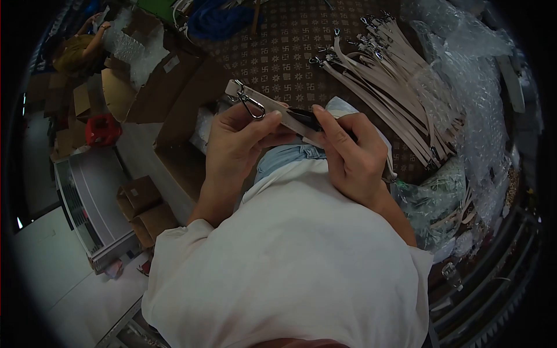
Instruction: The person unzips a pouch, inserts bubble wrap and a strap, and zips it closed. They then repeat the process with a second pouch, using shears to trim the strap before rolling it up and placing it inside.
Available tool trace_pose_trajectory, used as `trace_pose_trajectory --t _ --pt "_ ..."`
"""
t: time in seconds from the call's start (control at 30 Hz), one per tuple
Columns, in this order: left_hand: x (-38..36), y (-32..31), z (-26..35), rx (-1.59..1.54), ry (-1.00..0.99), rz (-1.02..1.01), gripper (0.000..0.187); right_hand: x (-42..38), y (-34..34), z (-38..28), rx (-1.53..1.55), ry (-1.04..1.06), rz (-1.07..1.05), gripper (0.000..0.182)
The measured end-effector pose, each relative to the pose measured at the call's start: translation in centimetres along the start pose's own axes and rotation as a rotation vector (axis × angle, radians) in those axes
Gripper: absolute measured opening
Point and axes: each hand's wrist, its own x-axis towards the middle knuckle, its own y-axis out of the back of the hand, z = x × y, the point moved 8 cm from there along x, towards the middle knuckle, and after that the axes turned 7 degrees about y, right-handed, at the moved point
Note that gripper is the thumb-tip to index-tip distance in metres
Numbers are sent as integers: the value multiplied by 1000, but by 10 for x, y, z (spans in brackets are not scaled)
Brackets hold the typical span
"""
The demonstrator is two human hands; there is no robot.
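Note:
My left hand [241, 136] pinches a pale beige strap [290, 120] near its end, fingers closed. At that end hangs a silver snap hook [253, 107], by my left thumb. The strap runs slanting down towards my right hand [355, 152], which is closed around a dark, slender tool [306, 118]. The tool's tip lies against or just over the strap; its kind is not clear. Part of the strap's lower run is hidden behind my right fingers. To the right lies a bundle of similar pale straps [400, 87] with metal clips at their ends.
The straps lie on a brown patterned cloth [278, 55]. Clear bubble wrap [470, 75] runs along the right side. An open cardboard box [174, 116] stands at left, near a red plastic basket [102, 129]. Another person [78, 51] is at the upper left.

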Motion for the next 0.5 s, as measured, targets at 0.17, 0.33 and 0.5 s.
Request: trace_pose_trajectory --t 0.17,0.33,0.5 --pt "-3 -2 1 23 3 31 18 -2 2 -3 -59 38 12 42" --pt "-3 -3 1 29 -5 15 18 -3 3 -4 -85 54 20 42" --pt "-1 -2 -1 16 8 17 19 -2 2 -1 -31 37 -12 38"
